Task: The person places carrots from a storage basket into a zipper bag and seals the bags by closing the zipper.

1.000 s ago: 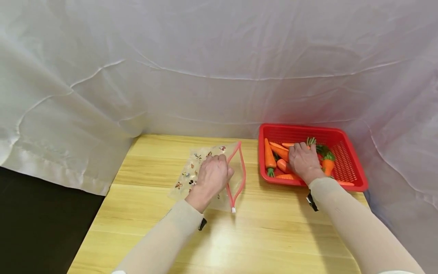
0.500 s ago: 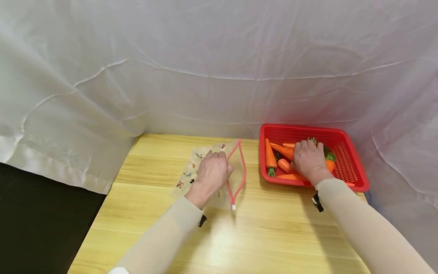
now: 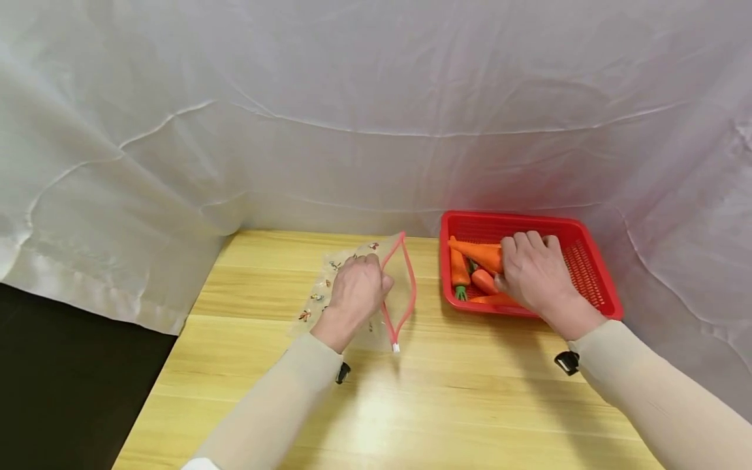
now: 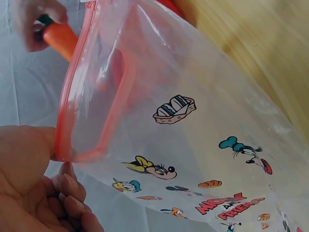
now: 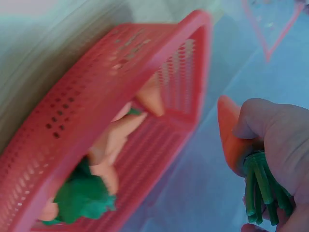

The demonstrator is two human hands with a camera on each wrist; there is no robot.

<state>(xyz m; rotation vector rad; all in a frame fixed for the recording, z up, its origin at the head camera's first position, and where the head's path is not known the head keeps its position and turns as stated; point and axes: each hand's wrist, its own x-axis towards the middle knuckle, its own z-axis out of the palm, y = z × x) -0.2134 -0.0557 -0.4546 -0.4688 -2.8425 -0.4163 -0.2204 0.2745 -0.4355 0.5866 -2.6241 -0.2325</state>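
A clear zip bag (image 4: 212, 140) with cartoon prints and a red zip edge stands with its mouth parted toward the right. My left hand (image 3: 357, 290) pinches its red rim between thumb and fingers, as the left wrist view shows. Above the red basket (image 3: 599, 274), my right hand (image 3: 537, 271) holds a carrot (image 3: 478, 253) by its leafy end, the tip pointing left. The right wrist view shows the held carrot (image 5: 231, 137) with green stems (image 5: 263, 188) under the fingers. Several other carrots (image 3: 460, 267) lie in the basket, partly hidden by the right hand.
The bag and basket stand on a light wooden table (image 3: 458, 405), the basket at the far right. Pale cloth (image 3: 364, 98) hangs behind and at the sides. A white slider (image 3: 395, 348) sits at the near end of the bag's zip.
My right hand has risen from among the carrots and now lifts one above the basket. The left hand keeps its pinch on the bag, with little movement.
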